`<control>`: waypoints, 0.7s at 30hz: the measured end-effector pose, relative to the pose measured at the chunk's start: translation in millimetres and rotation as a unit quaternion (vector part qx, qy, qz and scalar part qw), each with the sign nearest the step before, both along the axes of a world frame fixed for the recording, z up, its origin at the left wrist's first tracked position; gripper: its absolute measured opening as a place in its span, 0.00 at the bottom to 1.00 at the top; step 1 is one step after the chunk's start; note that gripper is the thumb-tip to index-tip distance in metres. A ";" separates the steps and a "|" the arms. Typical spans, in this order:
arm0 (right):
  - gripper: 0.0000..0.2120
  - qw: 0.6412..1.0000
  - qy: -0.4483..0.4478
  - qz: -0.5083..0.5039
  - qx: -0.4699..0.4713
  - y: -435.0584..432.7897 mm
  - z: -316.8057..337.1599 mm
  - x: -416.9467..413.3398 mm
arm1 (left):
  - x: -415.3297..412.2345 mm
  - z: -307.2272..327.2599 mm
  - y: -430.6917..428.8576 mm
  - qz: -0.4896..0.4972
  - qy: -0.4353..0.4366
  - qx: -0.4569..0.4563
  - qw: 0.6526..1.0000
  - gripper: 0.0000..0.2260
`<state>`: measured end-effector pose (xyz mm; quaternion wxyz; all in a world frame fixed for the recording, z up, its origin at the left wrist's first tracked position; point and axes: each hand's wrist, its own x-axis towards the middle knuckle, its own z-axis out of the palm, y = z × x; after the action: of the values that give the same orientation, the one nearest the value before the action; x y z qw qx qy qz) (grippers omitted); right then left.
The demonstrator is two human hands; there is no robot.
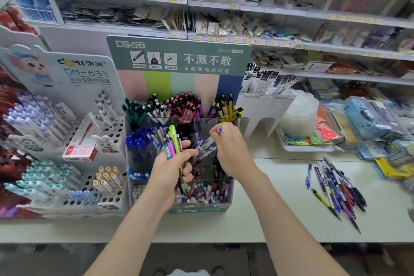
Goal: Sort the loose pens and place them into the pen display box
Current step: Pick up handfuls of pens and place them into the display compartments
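Green card heads the pen display box (199, 207), a tiered clear-walled holder standing at the back of the pale surface (268, 219). Its rear compartments hold upright pens grouped by colour – dark green, black and white, red, purple, yellow – and a middle compartment on the left is packed with blue ones.

The left hand (168, 172) is over the front of the box, its grip clamped round a bundle of pens (172, 141) that stand up out of the fist: a lime one, a pink one, a teal one and some darker barrels among them. The right hand (230, 148) is just beside it, over the right half of the middle tier, with its fingers curled. Its grip is pinched on a single pen (220, 130), of which only a blue end shows above the fingertips. The two hands are near each other but do not touch.

Well to the right, the loose pens (336, 186) lie in a fanned heap on the surface – blue, purple, black, red and yellow barrels, with one blue pen a little apart on the left side.

Left of the box stands a white peg-hole display (107, 139) of pastel pens, and a red carton (80, 148) rests on it. Stocked shop shelves (246, 8) rise behind.
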<state>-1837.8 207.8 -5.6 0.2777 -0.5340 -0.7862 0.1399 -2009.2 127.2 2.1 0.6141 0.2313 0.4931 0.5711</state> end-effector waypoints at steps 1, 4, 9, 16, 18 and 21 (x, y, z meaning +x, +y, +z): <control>0.10 0.998 -0.067 0.005 0.001 6.5 -5.0 -2.5 | 0.6 0.3 -1.5 -0.011 -0.001 0.008 1.000 0.12; 0.09 0.987 -0.143 -0.043 0.054 15.3 -8.6 -9.8 | 1.4 -1.0 -4.4 -0.025 0.006 0.012 1.000 0.13; 0.18 0.995 -0.032 -0.076 0.064 1.2 -6.3 -24.6 | -0.3 -2.3 -8.2 -0.029 0.012 0.005 0.999 0.13; 0.35 0.993 0.100 0.066 0.017 -16.7 7.2 -12.6 | -2.3 -2.4 -8.0 -0.015 -0.008 0.011 1.000 0.18; 0.34 0.992 0.118 -0.011 0.032 -13.2 2.5 -4.2 | -2.6 -2.7 -9.7 -0.015 -0.017 0.012 1.000 0.20; 0.30 0.999 -0.037 -0.025 0.019 -8.4 -4.1 -5.5 | -2.2 -3.4 -11.1 -0.016 -0.024 0.008 1.000 0.21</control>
<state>-1843.3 199.3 -9.7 0.2619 -0.5529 -0.7848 0.0985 -2011.4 116.0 -1.3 0.6327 0.2308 0.4699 0.5707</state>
